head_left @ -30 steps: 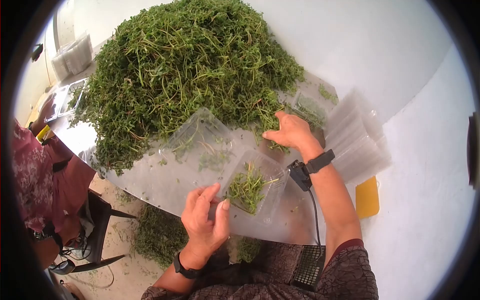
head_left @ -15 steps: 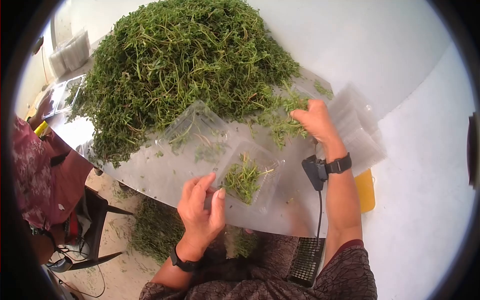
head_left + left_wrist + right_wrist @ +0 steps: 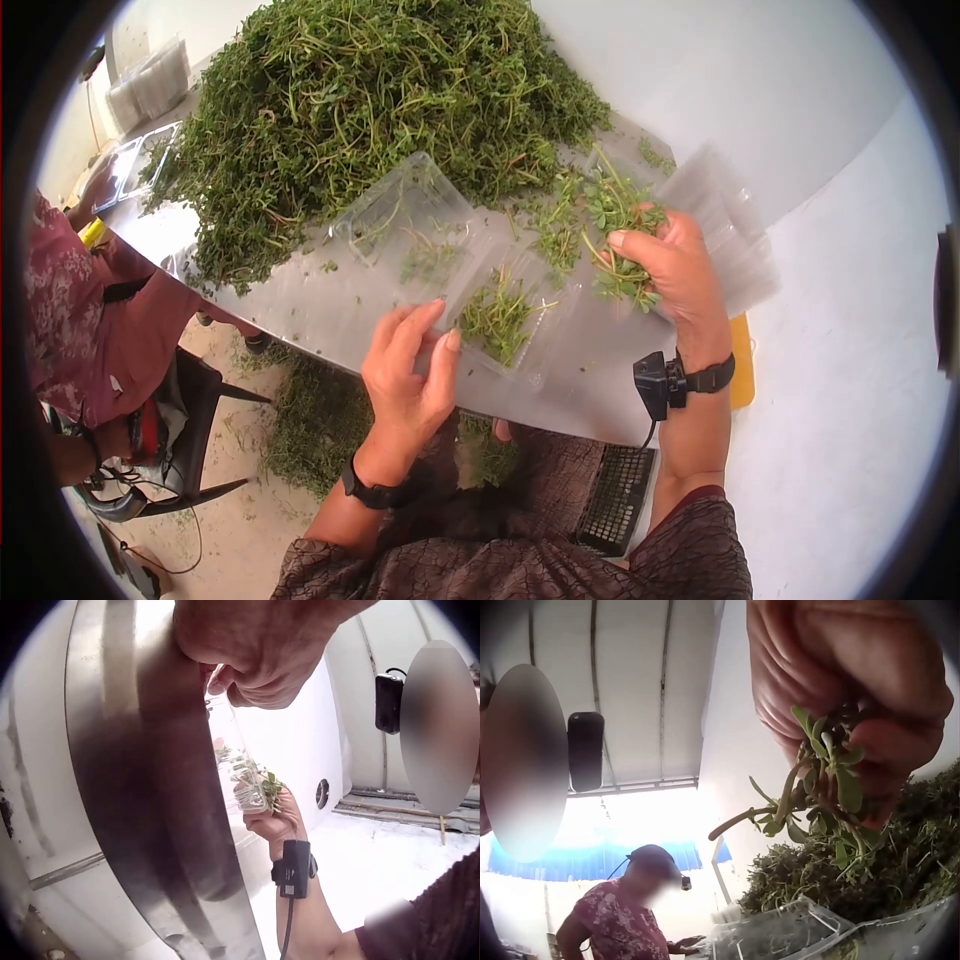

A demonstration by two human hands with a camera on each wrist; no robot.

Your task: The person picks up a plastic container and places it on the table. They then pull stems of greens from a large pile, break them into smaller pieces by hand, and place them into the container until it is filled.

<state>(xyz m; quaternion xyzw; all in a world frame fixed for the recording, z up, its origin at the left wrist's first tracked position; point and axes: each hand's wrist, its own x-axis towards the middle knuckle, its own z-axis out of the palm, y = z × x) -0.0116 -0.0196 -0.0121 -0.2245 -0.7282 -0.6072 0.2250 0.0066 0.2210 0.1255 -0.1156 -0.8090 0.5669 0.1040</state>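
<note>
My right hand (image 3: pixel 680 270) grips a bunch of purslane (image 3: pixel 622 225), its small rounded leaves and thick stems sticking out between thumb and fingers. In the right wrist view the sprigs (image 3: pixel 832 784) hang below the curled fingers. A clear plastic clamshell container (image 3: pixel 540 345) lies opened on the metal table, with a small heap of purslane (image 3: pixel 495 320) in its tray. At the container's near-left edge, my left hand (image 3: pixel 408 365) holds it between thumb and fingertips. The raised lid (image 3: pixel 410 205) leans toward the large pile of purslane (image 3: pixel 390 110).
Stacks of clear containers stand at the right (image 3: pixel 725 225) and the far left (image 3: pixel 150 95). Another person (image 3: pixel 85 310) works at the left beside a black chair (image 3: pixel 200 420). More greens (image 3: pixel 315 430) lie below the table, near a black crate (image 3: pixel 610 495).
My right hand has taken a bunch of purslane from beside the pile and drawn it back to the right. The left hand has stayed at the container's edge.
</note>
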